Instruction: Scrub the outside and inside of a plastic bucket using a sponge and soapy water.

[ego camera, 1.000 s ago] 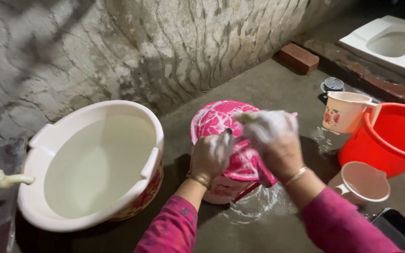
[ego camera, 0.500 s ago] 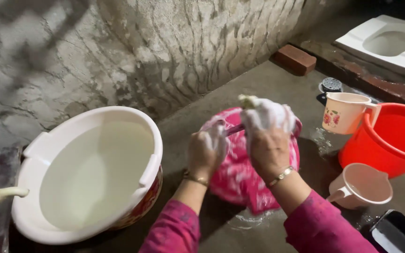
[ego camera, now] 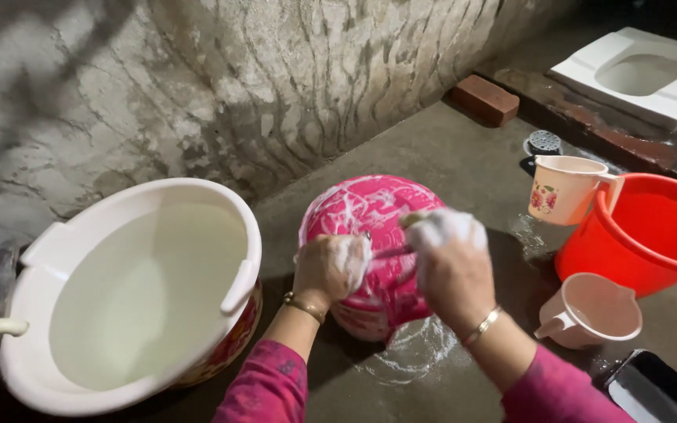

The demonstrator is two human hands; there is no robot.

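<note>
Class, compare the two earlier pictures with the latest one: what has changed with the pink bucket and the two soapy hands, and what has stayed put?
The pink bucket was tilted half a second ago; now its soapy bottom faces up again. The left hand still grips its side, and the right hand, holding a scrubber, has come down from the upper edge to the side. The white tub, red bucket and two mugs stayed put.

Place: home washroom | Signs: rough plaster wall (ego camera: 276, 86), wet concrete floor (ego camera: 432, 157), squat toilet pan (ego camera: 644, 74), red bucket (ego camera: 652, 235), white tub (ego camera: 127, 290)
</note>
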